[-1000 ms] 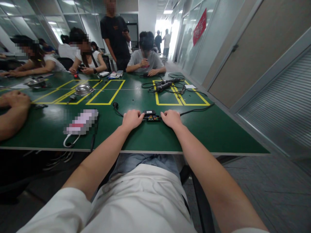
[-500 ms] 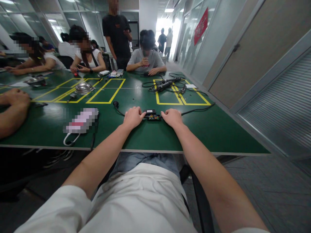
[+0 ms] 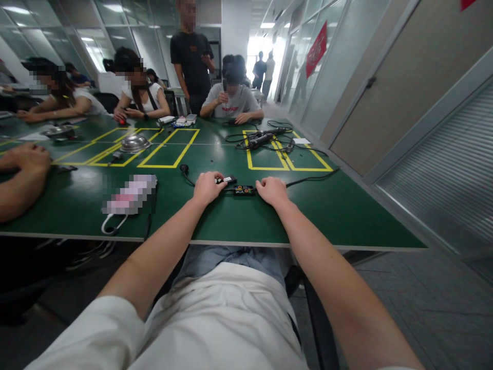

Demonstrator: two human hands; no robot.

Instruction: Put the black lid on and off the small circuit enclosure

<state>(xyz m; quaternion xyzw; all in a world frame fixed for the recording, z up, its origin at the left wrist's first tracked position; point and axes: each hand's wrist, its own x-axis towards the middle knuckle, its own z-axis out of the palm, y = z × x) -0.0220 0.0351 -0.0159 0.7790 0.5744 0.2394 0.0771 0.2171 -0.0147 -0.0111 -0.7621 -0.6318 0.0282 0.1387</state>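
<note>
My left hand (image 3: 208, 188) is closed on a small black cover (image 3: 230, 180) with a white label, tilted beside the box. Just right of it, on the green table (image 3: 331, 216), lies a small open black box (image 3: 244, 190) with coloured parts showing inside. My right hand (image 3: 272, 191) is closed round the black cable (image 3: 311, 179) at the box's right end; its fingertips are partly hidden. Left of my left hand, a black plug (image 3: 184, 168) sits on the end of a cord that runs under that hand.
A blurred pink-and-white object (image 3: 133, 194) with a white loop lies to the left, near another person's arm (image 3: 23, 180). Farther off are a metal bowl-shaped part (image 3: 134, 144), tangled black cables with a dark tool (image 3: 262, 139), and yellow tape rectangles (image 3: 169, 166). People sit across the table.
The labelled black cover has come away from above the box and shifted left, tilting in my left hand. The box's coloured inside shows more fully. My right hand has hardly moved.
</note>
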